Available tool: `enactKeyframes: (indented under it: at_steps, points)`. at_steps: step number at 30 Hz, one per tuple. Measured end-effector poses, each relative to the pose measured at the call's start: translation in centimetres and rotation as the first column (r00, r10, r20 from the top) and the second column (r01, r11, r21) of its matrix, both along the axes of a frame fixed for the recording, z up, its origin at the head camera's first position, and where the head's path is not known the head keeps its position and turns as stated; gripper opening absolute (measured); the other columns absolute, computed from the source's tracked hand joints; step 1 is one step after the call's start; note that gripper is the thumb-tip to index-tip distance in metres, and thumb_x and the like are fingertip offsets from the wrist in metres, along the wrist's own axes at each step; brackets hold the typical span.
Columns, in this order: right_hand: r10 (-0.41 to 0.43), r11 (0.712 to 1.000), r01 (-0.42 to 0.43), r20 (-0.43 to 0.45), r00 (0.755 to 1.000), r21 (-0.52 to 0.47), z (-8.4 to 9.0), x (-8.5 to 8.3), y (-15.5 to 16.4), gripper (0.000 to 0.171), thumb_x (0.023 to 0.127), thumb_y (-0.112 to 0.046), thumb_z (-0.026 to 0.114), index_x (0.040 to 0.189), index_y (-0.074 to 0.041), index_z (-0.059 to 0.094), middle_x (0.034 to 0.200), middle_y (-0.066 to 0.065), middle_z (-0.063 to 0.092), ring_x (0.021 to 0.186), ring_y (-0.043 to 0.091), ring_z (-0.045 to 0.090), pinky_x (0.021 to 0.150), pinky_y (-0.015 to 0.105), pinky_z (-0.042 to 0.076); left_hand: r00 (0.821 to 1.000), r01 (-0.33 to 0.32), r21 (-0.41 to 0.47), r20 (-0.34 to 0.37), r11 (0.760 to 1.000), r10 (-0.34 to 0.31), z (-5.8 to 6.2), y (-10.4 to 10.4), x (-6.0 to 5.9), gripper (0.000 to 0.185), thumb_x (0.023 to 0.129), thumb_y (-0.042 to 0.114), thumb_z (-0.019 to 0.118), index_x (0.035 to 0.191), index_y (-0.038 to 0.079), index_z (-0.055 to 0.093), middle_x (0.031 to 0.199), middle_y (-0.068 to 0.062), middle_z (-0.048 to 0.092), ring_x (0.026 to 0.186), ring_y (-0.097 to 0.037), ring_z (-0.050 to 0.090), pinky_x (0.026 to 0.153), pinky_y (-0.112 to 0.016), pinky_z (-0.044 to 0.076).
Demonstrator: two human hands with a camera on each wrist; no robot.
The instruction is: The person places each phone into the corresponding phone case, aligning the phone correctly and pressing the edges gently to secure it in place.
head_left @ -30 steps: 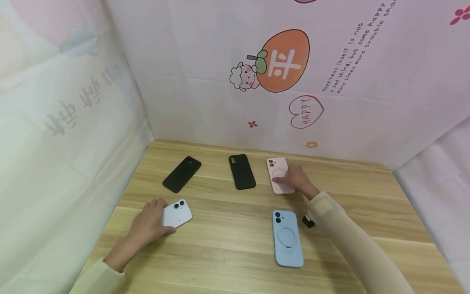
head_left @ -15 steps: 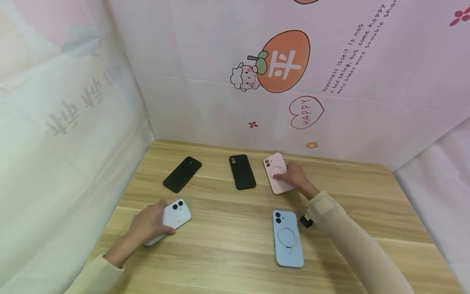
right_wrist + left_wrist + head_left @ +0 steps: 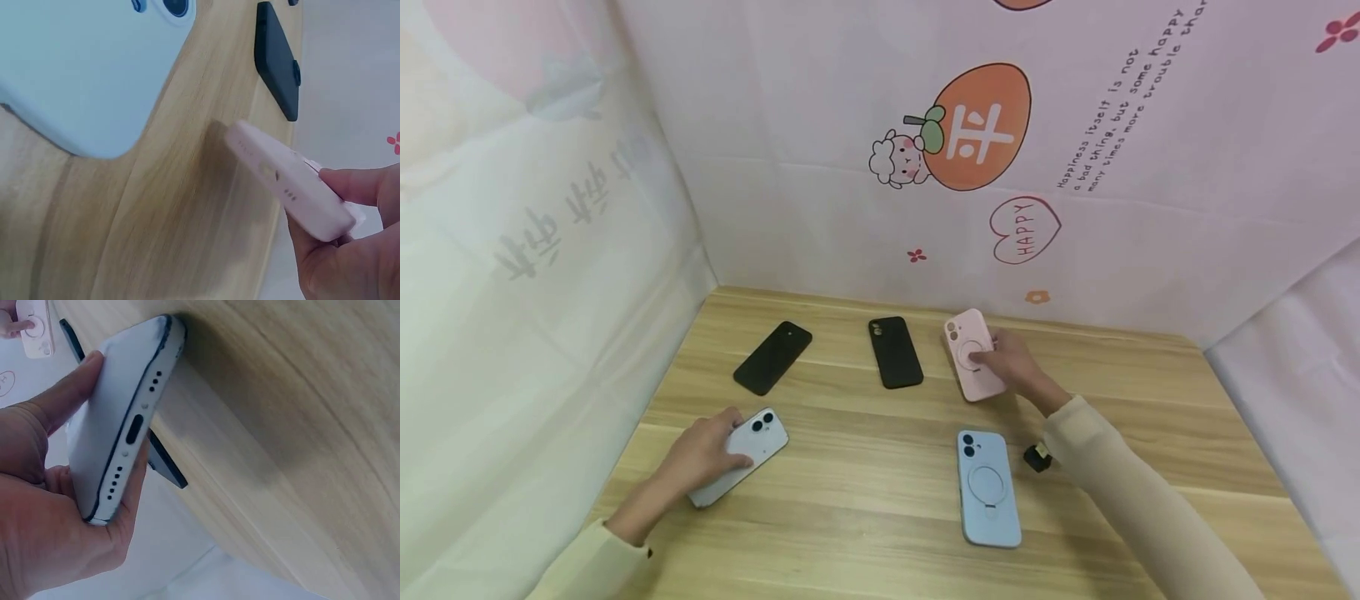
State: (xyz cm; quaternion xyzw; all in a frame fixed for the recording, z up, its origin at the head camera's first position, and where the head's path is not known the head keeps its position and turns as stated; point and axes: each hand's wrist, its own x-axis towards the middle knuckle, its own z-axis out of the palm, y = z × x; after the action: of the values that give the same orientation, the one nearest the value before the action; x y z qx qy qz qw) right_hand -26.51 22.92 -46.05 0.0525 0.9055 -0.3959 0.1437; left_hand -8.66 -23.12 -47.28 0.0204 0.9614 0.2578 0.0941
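Observation:
At the left of the head view my left hand point(image 3: 700, 454) grips a white phone point(image 3: 758, 440) by its sides, its two camera lenses at the far end. In the left wrist view the phone's point(image 3: 115, 419) lower edge shows a charging port and speaker holes, raised over the wood. Farther back on the right, my right hand point(image 3: 1013, 367) pinches a pink phone case point(image 3: 964, 332) with a ring on its back, thumb on the ring. The case point(image 3: 290, 181) is tilted, its lower edge raised above the table in the right wrist view.
A light blue phone case point(image 3: 988, 500) lies on the wooden table point(image 3: 850, 500) near the right forearm. At the back lie a black phone case point(image 3: 897, 354) and a black phone-shaped slab point(image 3: 772, 358). Printed cloth point(image 3: 820, 208) hangs behind and at both sides. A small black block point(image 3: 1037, 457) shows by the right sleeve.
My right hand has lifted the pink case, tilted it, then drawn it slightly right. My left hand has shifted slightly left with the white phone, baring more of its length.

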Motion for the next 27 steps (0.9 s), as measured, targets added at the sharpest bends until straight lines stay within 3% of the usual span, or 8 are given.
enactKeyframes:
  at_steps: [7,13,16,19,21,23,25,27]
  points:
    - [-0.016,0.989,0.018,0.014,1.0,-0.146,0.4,0.7,1.0,0.056,0.101,-0.008,0.068,0.151,0.009,0.047,0.136,0.029,0.058,0.092,0.021,0.067,0.073,0.026,0.061,1.0,-0.002,0.118,0.023,0.993,-0.001,0.7,-0.2,-0.2,0.058,0.095,0.007,0.076,0.137,-0.023,0.049,0.119,-0.038,0.066,0.104,-0.044,0.069,0.086,-0.056,0.061]
    - [-0.003,0.963,0.015,0.046,0.999,-0.27,1.3,1.5,1.1,0.059,0.105,-0.009,0.063,0.156,0.01,0.039,0.127,0.028,0.063,0.084,0.015,0.07,0.074,0.027,0.064,0.996,-0.09,0.287,0.052,0.954,0.078,1.2,0.4,-0.8,0.048,0.105,0.01,0.064,0.141,-0.016,0.046,0.123,-0.033,0.065,0.104,-0.037,0.067,0.086,-0.052,0.061]
    - [0.011,0.954,0.004,0.046,0.999,-0.3,2.0,2.1,1.1,0.058,0.107,-0.012,0.062,0.156,0.01,0.039,0.123,0.025,0.065,0.085,0.015,0.071,0.075,0.029,0.064,0.983,-0.167,0.467,0.143,0.868,0.112,1.2,1.0,-1.1,0.046,0.108,0.011,0.059,0.144,-0.013,0.044,0.123,-0.031,0.066,0.103,-0.033,0.069,0.085,-0.047,0.062]
    - [0.024,0.943,-0.011,0.035,0.999,-0.332,2.6,2.6,0.9,0.055,0.107,-0.012,0.062,0.153,0.011,0.043,0.119,0.023,0.067,0.085,0.015,0.071,0.075,0.03,0.065,0.96,-0.258,0.664,0.258,0.702,0.109,0.9,2.0,-1.5,0.043,0.111,0.009,0.052,0.147,-0.01,0.042,0.119,-0.027,0.069,0.099,-0.03,0.072,0.083,-0.043,0.064]
    - [0.028,0.939,-0.015,0.032,0.999,-0.343,3.0,2.9,0.7,0.053,0.106,-0.012,0.064,0.15,0.011,0.047,0.116,0.021,0.069,0.085,0.015,0.072,0.075,0.029,0.065,0.946,-0.301,0.724,0.307,0.621,0.101,0.7,2.8,-1.8,0.043,0.112,0.009,0.049,0.151,-0.007,0.04,0.117,-0.025,0.071,0.097,-0.029,0.074,0.084,-0.043,0.065]
    - [0.033,0.94,-0.021,0.031,0.999,-0.339,3.3,3.1,0.5,0.052,0.105,-0.013,0.066,0.148,0.01,0.05,0.114,0.019,0.071,0.084,0.015,0.072,0.073,0.029,0.064,0.94,-0.315,0.749,0.33,0.583,0.083,0.6,3.8,-2.1,0.046,0.113,0.009,0.046,0.155,-0.007,0.036,0.118,-0.025,0.07,0.098,-0.029,0.074,0.086,-0.044,0.065]
    - [0.036,0.943,-0.023,0.033,0.999,-0.331,3.6,3.4,0.2,0.051,0.103,-0.014,0.069,0.146,0.009,0.053,0.111,0.017,0.072,0.083,0.016,0.072,0.071,0.028,0.064,0.938,-0.312,0.756,0.341,0.575,0.062,0.4,4.8,-2.4,0.05,0.113,0.01,0.045,0.159,-0.004,0.03,0.12,-0.025,0.069,0.1,-0.029,0.073,0.087,-0.045,0.065]
    - [0.048,0.945,-0.035,0.033,0.998,-0.326,3.8,3.7,-0.1,0.051,0.102,-0.015,0.07,0.145,0.008,0.055,0.109,0.016,0.074,0.081,0.017,0.073,0.07,0.028,0.063,0.938,-0.302,0.779,0.344,0.549,0.028,0.4,5.9,-2.7,0.052,0.113,0.009,0.043,0.16,-0.004,0.027,0.123,-0.028,0.068,0.103,-0.032,0.073,0.089,-0.047,0.064]
